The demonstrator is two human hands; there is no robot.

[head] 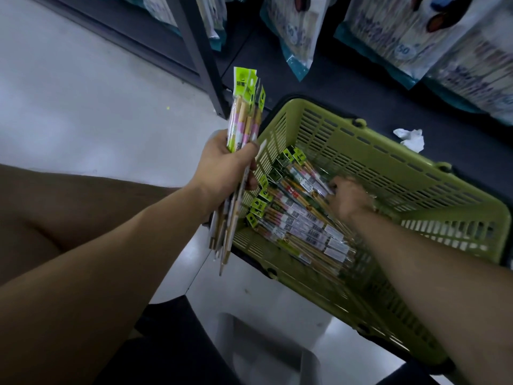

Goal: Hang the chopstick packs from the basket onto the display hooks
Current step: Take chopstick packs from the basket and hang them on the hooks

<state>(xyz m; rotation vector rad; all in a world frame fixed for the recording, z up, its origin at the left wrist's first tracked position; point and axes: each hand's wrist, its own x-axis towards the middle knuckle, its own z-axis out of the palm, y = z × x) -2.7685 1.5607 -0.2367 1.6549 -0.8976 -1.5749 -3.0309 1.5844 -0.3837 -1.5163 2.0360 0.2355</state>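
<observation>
Right hand, the nearer, meets the chopstick packs in the basket across their long axes (grip blurred, closure unclear); left hand clasps a bundle.

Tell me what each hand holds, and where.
Left hand grips a bundle of chopstick packs around its middle. Right hand is among packs in the basket; grip cannot be told.

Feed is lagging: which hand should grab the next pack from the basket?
The right hand: it is inside the basket, at the loose packs; the left hand grips a bundle.
</observation>
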